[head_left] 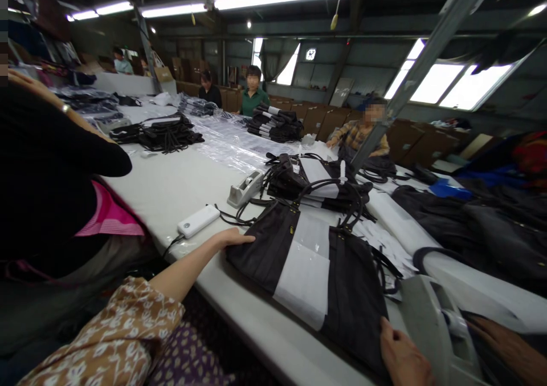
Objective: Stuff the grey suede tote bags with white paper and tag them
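A dark bag [350,283] with looped handles lies at the table's near edge, a white paper band [305,266] wrapped across its middle. My left hand [235,238] grips its upper left edge, thumb on top and the other fingers hidden beneath. At the bag's lower right edge, my right hand [404,354] holds on with the thumb side against the fabric. Just beyond are more dark banded bags [318,172] in a stack, their handles touching the held bag.
A grey tape dispenser [245,188] and a white power bank [198,221] sit to the left. Another large dispenser [440,323] stands by my right hand. A metal post [405,98] rises at the right. A person in black is at the left; others are across the table [149,183].
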